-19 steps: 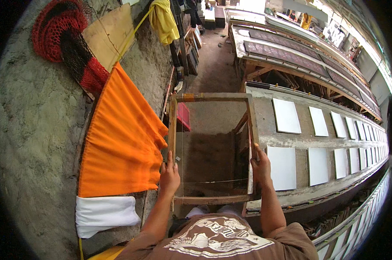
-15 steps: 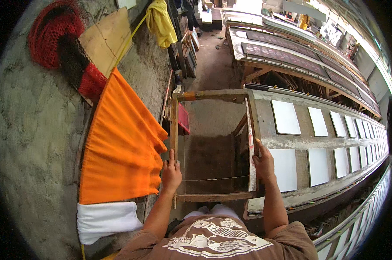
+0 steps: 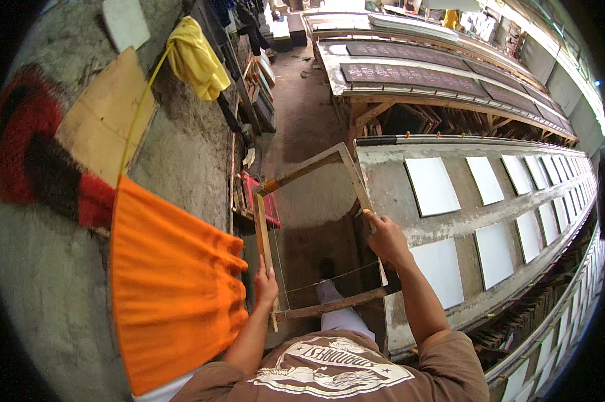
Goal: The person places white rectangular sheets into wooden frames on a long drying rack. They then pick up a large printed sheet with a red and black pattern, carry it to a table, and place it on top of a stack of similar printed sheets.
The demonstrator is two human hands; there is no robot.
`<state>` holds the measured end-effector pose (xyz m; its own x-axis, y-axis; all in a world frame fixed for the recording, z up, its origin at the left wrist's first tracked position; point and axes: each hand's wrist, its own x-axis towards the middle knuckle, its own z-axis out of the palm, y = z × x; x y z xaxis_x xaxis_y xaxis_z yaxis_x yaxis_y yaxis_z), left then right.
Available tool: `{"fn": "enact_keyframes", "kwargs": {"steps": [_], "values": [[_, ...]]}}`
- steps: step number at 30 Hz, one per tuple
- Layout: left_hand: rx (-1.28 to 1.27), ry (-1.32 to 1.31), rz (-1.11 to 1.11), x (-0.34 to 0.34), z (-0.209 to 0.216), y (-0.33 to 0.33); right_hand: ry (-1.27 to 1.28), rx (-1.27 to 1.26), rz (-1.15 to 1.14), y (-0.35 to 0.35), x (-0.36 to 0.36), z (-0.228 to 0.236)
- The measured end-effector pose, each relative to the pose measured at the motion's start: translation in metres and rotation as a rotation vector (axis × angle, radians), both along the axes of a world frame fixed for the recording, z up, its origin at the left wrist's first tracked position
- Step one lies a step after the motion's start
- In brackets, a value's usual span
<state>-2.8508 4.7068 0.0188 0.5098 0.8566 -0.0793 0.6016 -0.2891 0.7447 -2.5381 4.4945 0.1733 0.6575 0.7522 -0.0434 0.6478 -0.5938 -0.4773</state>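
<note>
A rectangular wooden frame [image 3: 309, 169] is held in front of my body between my two hands, tilted, with its far right corner highest. The floor shows through its middle, and thin threads run along and across it. My left hand [image 3: 266, 287] is closed on the left rail, near its lower end. On the right rail, my right hand [image 3: 385, 238] grips at about mid-length, its fingers partly hidden. Close by my left forearm hangs an orange cloth [image 3: 175, 288] with a gathered edge.
At right, a long table [image 3: 383, 161] carries rows of white sheets [image 3: 433, 186]. Farther off stands another table with dark printed panels [image 3: 413, 82]. Along the left wall hang a yellow cloth [image 3: 198, 59] and red-black netting [image 3: 31, 154]. A narrow floor aisle [image 3: 301, 110] runs ahead.
The frame has turned anticlockwise, with both hands still on it. The wall things and tables have shifted left in view. One leg now shows forward beneath the frame.
</note>
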Motion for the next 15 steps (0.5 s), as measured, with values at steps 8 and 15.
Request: {"fn": "enact_keyframes", "kwargs": {"steps": [8,15], "values": [[0.060,0.079,0.007,0.079,-0.033,0.128,0.083,0.147,-0.009,0.112,0.093,-0.023],[0.056,0.144,0.028,0.154,0.005,0.219,0.081,0.070,-0.038,0.217,0.166,-0.020]]}}
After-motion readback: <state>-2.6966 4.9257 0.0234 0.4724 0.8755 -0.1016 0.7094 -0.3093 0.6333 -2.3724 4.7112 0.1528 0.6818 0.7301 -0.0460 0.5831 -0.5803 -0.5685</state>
